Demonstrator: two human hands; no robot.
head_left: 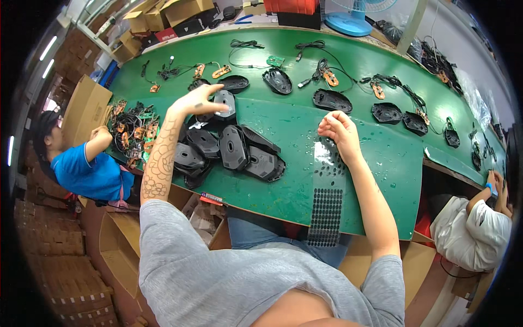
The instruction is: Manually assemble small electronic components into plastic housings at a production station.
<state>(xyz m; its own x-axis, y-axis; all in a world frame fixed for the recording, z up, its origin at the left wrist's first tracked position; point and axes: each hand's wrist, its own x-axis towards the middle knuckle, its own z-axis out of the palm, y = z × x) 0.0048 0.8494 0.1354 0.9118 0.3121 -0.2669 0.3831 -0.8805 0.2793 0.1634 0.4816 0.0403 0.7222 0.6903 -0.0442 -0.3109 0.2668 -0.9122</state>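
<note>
My left hand point(197, 102) is open, thumb and fingers apart, over a pile of black computer mouse shells. Beside its fingertips stands one grey-black mouse base point(225, 100); whether they touch it I cannot tell. More shells lie heaped below the wrist, among them a mouse base point(234, 148) with an oval hole in its middle. My right hand point(340, 133) is closed in a pinch above the upper end of a clear sheet point(327, 191) of small black oval stickers. Whatever the pinch holds is too small to make out. The sheet's lower end hangs over the table's front edge.
Mouse shells point(332, 101), cables point(400, 84) and orange circuit boards point(329, 77) lie across the green table point(376, 141). A tangled heap of boards and cables point(133, 131) sits left. People work at both sides. Cardboard boxes point(117, 245) stand below; a blue fan point(348, 22) is behind.
</note>
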